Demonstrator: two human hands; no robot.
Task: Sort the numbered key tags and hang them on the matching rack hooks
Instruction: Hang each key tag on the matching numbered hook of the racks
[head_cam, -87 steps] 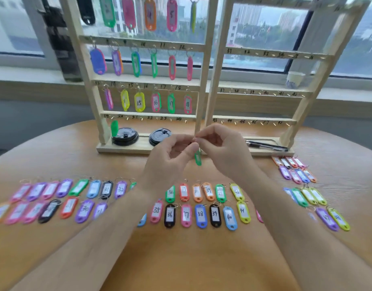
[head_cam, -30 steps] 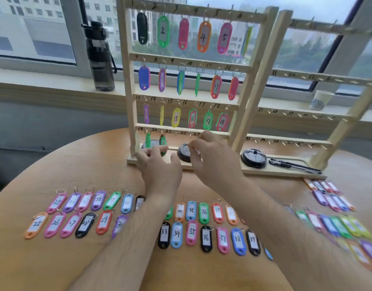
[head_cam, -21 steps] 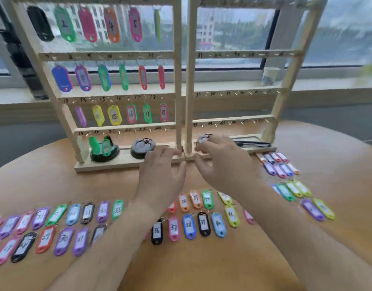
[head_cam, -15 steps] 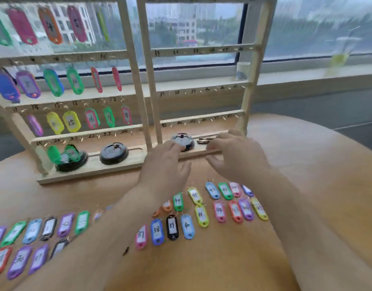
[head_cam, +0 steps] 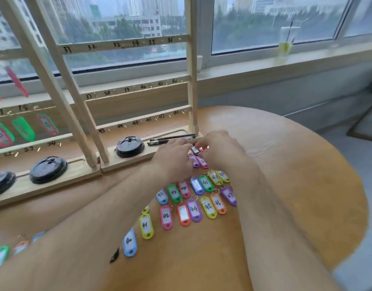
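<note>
Two loose rows of numbered key tags lie flat on the wooden counter, with a yellow 41, a purple 44 and a yellow 45 readable in the nearer row and a green 43 in the farther one. A blue tag marked 40 lies nearer the camera, beside the left forearm. Beyond the rows, the left hand and the right hand are close together, arched over a small cluster of tags just in front of the right end of the rack. Their fingertips almost meet above a dark tag, with a purple tag and a pink tag on the counter just below. It is too blurred to tell whether either hand pinches the dark tag or only touches it. The rack's rails carry handwritten numbers from 31 to the high forties. On its base sit a black lid and two pens. At the left edge, tags hang on a second rack.
</note>
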